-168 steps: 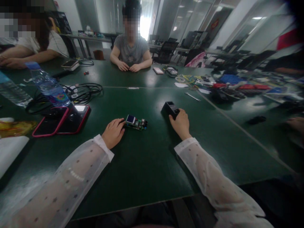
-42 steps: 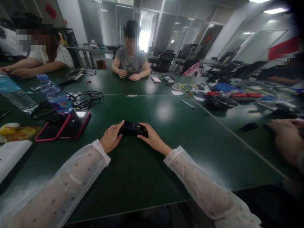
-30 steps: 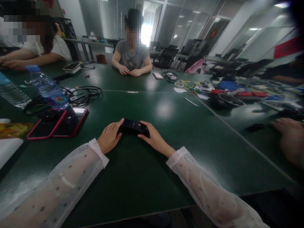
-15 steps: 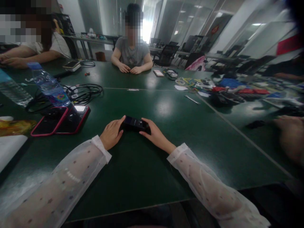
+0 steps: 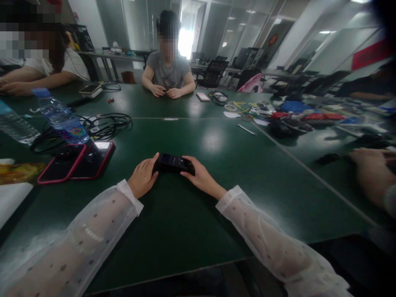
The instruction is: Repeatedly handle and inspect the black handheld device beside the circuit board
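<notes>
Our left hand (image 5: 144, 175) pinches the left end of a black rectangular device casing (image 5: 173, 162), and our right hand (image 5: 201, 175) grips its right end between thumb and fingers. The casing lies between them, just above or on the green tabletop (image 5: 173, 222); we cannot tell which. Seconds ago it sat apart, while our left hand touched a bare circuit board with a small screen. Now no separate board shows, and a dark screen fills the casing's window, so we judge the two are together; full seating is unconfirmed. White marks on the casing's top are too small for us to read. Farther left, the plastic bottle (image 5: 63, 117) carries a multicoloured emblem (image 5: 77, 131) without legible wording. We can read no brand anywhere.
</notes>
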A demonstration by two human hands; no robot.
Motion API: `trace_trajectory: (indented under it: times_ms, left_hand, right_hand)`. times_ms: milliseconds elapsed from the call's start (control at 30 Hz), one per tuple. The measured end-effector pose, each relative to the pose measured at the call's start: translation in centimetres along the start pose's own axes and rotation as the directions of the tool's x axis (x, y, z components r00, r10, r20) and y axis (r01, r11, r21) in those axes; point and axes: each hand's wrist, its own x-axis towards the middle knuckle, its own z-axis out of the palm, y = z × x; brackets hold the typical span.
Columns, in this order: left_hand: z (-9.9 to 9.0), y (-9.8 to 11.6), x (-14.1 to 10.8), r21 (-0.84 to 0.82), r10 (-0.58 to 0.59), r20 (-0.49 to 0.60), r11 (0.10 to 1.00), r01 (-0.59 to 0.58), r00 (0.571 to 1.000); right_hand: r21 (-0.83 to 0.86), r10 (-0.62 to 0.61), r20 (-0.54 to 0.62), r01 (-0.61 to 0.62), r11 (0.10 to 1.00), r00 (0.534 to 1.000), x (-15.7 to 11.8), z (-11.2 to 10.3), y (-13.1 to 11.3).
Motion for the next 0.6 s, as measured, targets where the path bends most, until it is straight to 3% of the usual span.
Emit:
trace_trajectory:
  times_ms: [200, 333, 467, 600]
  left_hand:
    - [0.3, -0.2, 0.0, 0.012, 0.03, -0.022, 0.999, -0.03, 0.999]
    - [0.1, 0.0, 0.0, 0.045, 0.027, -0.009, 0.999, -0.027, 1.0]
    - [-0.3, 0.6, 0.1, 0.066, 0.0, 0.013, 0.998, -0.001, 1.0]
    - [-0.4, 0.7, 0.2, 0.087, -0.006, 0.03, 0.996, 0.003, 1.0]
  right_hand:
    - [0.183, -0.014, -0.168, 0.045, 0.982, 0.986, 0.5, -1.1, 0.0]
    - [0.092, -0.004, -0.427, 0.048, 0.995, 0.904, 1.0, -3.0, 1.5]
    - [-0.11, 0.029, -0.563, -0.11, 0.988, 0.826, 0.9, -5.0, 4.6]
    - [-0.141, 0.146, -0.611, -0.288, 0.947, 0.778, 0.5, -6.1, 7.3]
